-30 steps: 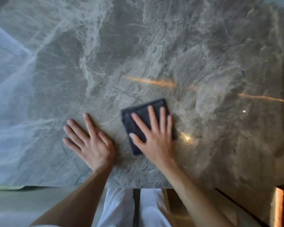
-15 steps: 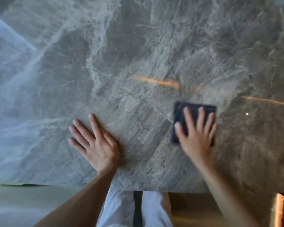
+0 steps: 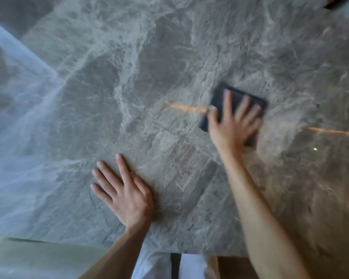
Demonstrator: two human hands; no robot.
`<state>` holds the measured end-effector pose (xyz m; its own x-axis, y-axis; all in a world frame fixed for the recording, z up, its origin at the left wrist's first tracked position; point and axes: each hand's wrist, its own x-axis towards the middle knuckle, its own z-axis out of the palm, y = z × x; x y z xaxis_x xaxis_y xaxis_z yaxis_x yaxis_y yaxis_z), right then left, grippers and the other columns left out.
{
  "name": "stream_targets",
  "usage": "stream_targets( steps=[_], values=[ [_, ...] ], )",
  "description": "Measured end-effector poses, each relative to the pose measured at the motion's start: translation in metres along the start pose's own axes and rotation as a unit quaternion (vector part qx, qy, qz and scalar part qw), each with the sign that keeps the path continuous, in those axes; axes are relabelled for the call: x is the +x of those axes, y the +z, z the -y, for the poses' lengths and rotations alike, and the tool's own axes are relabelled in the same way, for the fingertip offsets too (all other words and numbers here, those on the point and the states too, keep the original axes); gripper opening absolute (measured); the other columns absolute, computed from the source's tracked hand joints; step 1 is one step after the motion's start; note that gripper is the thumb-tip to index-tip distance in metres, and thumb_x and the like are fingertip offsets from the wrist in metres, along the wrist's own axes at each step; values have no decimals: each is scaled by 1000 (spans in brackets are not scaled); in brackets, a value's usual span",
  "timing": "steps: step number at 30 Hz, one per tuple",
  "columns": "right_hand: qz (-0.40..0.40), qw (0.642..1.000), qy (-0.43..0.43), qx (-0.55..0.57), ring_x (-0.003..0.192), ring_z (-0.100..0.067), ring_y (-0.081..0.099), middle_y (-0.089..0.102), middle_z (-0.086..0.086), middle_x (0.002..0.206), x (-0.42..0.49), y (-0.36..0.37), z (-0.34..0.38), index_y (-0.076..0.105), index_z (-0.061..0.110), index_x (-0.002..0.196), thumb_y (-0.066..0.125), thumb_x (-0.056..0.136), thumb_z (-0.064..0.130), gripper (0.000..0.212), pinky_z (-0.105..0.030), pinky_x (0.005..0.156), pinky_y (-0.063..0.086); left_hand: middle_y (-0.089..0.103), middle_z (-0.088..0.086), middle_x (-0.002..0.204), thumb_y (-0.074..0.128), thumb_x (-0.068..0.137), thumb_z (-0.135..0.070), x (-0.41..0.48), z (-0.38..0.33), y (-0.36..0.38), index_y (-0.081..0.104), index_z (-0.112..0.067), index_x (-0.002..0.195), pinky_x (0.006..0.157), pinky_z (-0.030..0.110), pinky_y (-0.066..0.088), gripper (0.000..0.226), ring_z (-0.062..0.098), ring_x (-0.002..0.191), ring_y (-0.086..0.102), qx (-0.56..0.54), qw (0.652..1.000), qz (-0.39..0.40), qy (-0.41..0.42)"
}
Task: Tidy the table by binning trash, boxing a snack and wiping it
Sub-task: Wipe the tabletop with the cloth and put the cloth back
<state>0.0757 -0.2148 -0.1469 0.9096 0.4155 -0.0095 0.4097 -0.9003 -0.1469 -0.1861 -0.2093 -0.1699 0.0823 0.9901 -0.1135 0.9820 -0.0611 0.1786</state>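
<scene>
Right hand (image 3: 233,125) flat on cloth (image 3: 238,98) mid-table (image 3: 169,57); left hand (image 3: 125,192) splayed (near edge)

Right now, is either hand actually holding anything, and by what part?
Nothing is gripped. The right hand presses flat on the middle of the dark cloth; the left hand lies open on the marble table.

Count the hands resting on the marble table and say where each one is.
2. The left hand lies flat on the bare table near its front edge; the right hand presses on the dark cloth farther away.
</scene>
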Motion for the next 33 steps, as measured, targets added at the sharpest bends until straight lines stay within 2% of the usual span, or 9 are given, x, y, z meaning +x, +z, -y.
stream_targets(
  steps=[5, 9, 12, 15, 19, 21, 24, 29, 33],
  values=[
    [54, 950, -307, 23, 151, -38, 10, 18, -5, 164, -156, 3, 19, 26, 49, 148, 38, 93, 58, 57, -62, 116, 17, 8, 16, 164, 31, 92, -33, 0, -4, -11, 12, -31, 156, 121, 58, 11, 67, 34, 152, 7, -6, 1000, 17, 0],
    [41, 983, -176, -38, 150, -39, 15, 23, -8, 162, -98, -17, -86, 26, 48, 149, 37, 94, 59, 57, -61, 116, 20, 5, 14, 164, 30, 93, -33, 0, 0, -8, 7, -32, 156, 122, 57, 9, 67, 32, 153, 4, 1, 1000, 11, -12],
    [-2, 1000, -3, -4, 148, -47, 13, 19, -14, 162, 9, 1, -8, 26, 46, 149, 29, 93, 63, 58, -65, 114, 15, 4, 14, 164, 30, 92, -33, 0, 0, -3, 7, -32, 156, 121, 57, 10, 68, 32, 153, 4, 10, 1000, 14, 3],
    [8, 978, -209, 6, 149, -44, 9, 19, -13, 163, -44, 13, 56, 26, 47, 149, 33, 95, 60, 56, -64, 116, 13, 7, 15, 164, 30, 93, -32, 0, -3, -10, 11, -30, 156, 121, 58, 11, 66, 34, 152, 6, 2, 1000, 16, -10],
    [71, 938, -333, -55, 151, -38, 7, 11, -8, 165, -133, -17, -76, 19, 50, 149, 33, 95, 61, 58, -63, 116, 18, 3, 14, 164, 29, 93, -33, 1, -4, -13, 8, -32, 156, 122, 57, 7, 67, 32, 153, 2, -8, 1000, 24, -4],
    [51, 974, -205, -81, 149, -43, 13, 15, -13, 164, -79, -23, -114, 22, 46, 150, 32, 96, 59, 56, -64, 115, 20, 2, 14, 165, 29, 93, -33, 1, -4, -12, 7, -31, 156, 122, 56, 5, 67, 32, 153, 0, 0, 1000, 22, -14],
    [-22, 999, 29, -8, 145, -51, 19, 24, -21, 159, 23, -1, -31, 33, 43, 148, 28, 95, 62, 56, -68, 111, 19, 0, 13, 165, 28, 94, -33, 1, -4, -7, 7, -31, 156, 122, 55, 4, 66, 31, 153, 0, 7, 1000, 22, 4],
    [44, 950, -309, -2, 150, -42, 12, 20, -12, 162, -122, 1, 18, 26, 49, 148, 39, 94, 57, 56, -64, 115, 18, 7, 16, 164, 33, 93, -32, 0, -4, -14, 11, -30, 156, 122, 57, 8, 66, 34, 152, 5, 3, 1000, 21, -6],
    [66, 965, -239, -81, 148, -43, 17, 17, -12, 163, -109, -31, -130, 23, 48, 149, 35, 95, 57, 56, -64, 114, 22, 5, 16, 164, 35, 93, -31, 1, -5, -10, 8, -31, 156, 122, 55, 6, 68, 33, 152, 3, 13, 1000, 17, -11]
  ],
)
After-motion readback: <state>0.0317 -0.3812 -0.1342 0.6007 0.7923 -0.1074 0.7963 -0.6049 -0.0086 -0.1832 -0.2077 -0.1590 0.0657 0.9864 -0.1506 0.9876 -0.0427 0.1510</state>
